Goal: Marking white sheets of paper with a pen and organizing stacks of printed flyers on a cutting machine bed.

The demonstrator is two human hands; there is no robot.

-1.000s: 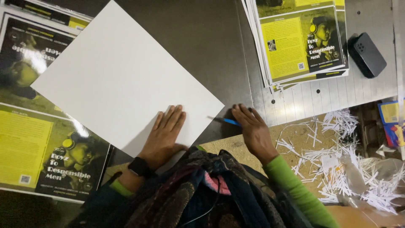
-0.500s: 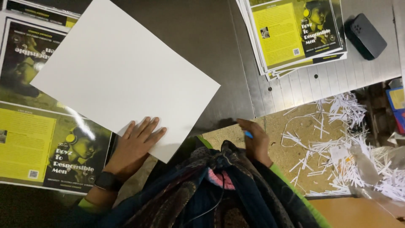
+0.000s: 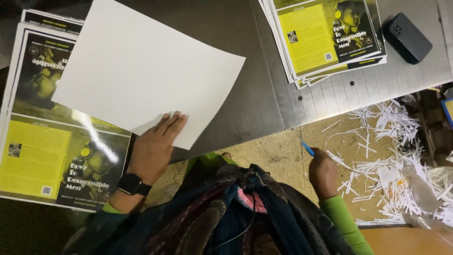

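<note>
My left hand (image 3: 155, 146) lies flat, fingers apart, on the near corner of a large blank white sheet (image 3: 146, 71) that rests on the dark table (image 3: 245, 94). A black watch sits on that wrist. The sheet partly covers a stack of glossy yellow-and-black printed covers (image 3: 42, 156) at the left. My right hand (image 3: 323, 172) is off the table edge, down over the floor, closed around a small blue pen-like tool (image 3: 307, 148) whose tip points up-left.
A second stack of yellow-and-black covers (image 3: 325, 38) lies at the top right, with a black phone (image 3: 409, 38) beside it. White paper trimmings (image 3: 391, 160) litter the floor at the right. The table edge runs just ahead of my body.
My right hand with the blue tool has drawn back off the table and down to the right. My left hand has slid left along the white sheet's near corner.
</note>
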